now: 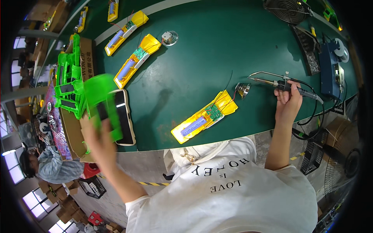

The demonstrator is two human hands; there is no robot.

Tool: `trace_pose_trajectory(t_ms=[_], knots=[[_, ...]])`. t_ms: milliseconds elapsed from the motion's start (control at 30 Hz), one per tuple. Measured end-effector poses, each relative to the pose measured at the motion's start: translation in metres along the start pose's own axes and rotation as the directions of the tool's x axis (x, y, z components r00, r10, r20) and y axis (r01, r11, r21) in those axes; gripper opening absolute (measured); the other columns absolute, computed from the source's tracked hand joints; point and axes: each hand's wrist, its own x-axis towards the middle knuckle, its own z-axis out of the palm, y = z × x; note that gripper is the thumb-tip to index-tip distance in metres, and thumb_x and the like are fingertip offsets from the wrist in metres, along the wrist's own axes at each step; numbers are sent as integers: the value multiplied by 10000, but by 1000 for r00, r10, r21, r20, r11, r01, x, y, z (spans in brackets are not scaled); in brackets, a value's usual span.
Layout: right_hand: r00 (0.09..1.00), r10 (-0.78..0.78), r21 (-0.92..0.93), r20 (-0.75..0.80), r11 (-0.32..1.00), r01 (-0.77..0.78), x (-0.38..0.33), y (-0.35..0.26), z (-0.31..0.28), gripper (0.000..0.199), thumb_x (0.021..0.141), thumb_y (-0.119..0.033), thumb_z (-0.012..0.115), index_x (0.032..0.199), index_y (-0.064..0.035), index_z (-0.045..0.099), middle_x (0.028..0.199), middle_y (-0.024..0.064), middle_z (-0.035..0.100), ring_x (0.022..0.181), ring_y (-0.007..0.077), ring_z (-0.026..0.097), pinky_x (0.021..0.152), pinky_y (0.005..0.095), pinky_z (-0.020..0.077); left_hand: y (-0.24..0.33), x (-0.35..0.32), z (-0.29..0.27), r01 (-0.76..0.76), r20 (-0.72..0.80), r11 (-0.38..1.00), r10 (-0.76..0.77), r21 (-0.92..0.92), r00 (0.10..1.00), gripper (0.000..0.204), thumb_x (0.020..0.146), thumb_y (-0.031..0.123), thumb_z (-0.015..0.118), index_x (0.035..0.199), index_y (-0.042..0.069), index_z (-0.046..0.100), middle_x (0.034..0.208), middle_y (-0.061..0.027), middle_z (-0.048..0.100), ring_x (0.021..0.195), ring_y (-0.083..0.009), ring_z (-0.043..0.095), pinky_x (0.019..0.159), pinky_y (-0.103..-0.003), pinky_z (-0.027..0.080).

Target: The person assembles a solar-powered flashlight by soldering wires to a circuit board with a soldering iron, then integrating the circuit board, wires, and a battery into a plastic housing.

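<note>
On the left, my left hand (99, 136) is blurred by motion and closed around a bright green plastic housing (101, 91) with a dark opening. It is beside a box of similar green housings (70, 87). My right hand (288, 95) grips a soldering iron (279, 84) with a curved metal tube above its tip, pointing left. Just left of the tip lies a small silver reflector (243, 90), wired to an open yellow torch shell (180, 134). Inside that shell sit a green circuit board (213, 112) and a blue-purple battery cell (193, 126).
A phone (125, 120) lies at the table's left edge. Further back are open yellow shells (125, 72) with boards and cells, one wired to a clear-rimmed reflector (169, 38). At right stand a blue soldering station (330, 68) and a dark metal holder (307, 50). Cables hang from the iron.
</note>
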Motion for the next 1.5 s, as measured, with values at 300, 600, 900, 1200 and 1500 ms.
trace_pose_trajectory(t_ms=[300, 600, 900, 1200, 1500], knots=[[998, 35, 110, -60, 994, -28, 0, -2, -3, 174, 879, -172, 438, 829, -17, 499, 498, -37, 295, 458, 54, 294, 542, 260, 367, 61, -1, 113, -261, 591, 957, 285, -128, 754, 190, 757, 130, 613, 915, 24, 608, 854, -129, 583, 800, -288, 548, 699, -350, 438], [994, 41, 104, -100, 994, -31, 2, -6, -1, 174, 879, -171, 425, 830, -20, 497, 512, -33, 284, 471, 58, 280, 552, 265, 367, 114, 5, 136, -581, 386, 791, 605, -191, 696, 308, 706, 187, 663, 980, 67, 593, 944, -85, 557, 911, -268, 504, 789, -363, 391], [997, 15, 123, -69, 992, -6, -1, 0, -10, 197, 894, -196, 417, 862, -22, 502, 523, -35, 280, 476, 54, 278, 583, 272, 376, 126, -6, 146, -497, 339, 781, 616, -377, 711, 100, 719, 132, 653, 805, 83, 641, 776, -6, 597, 801, -198, 534, 728, -322, 391], [995, -26, 98, 101, 995, 16, -6, -18, 5, 229, 902, -221, 409, 911, -15, 508, 527, -32, 297, 463, 53, 289, 573, 274, 395, 78, -64, 112, 95, 255, 661, 151, -745, 955, 67, 794, -18, 556, 823, -29, 615, 772, -87, 630, 749, -159, 559, 720, -269, 445], [792, -102, -101, 601, 974, 201, 0, -27, 65, 149, 798, -99, 530, 894, 11, 503, 619, 26, 469, 485, 43, 404, 419, 198, 337, 70, -73, 101, 215, 118, 786, -180, -579, 977, 52, 759, 6, 610, 811, 2, 610, 686, -57, 586, 624, -127, 549, 616, -234, 425]])
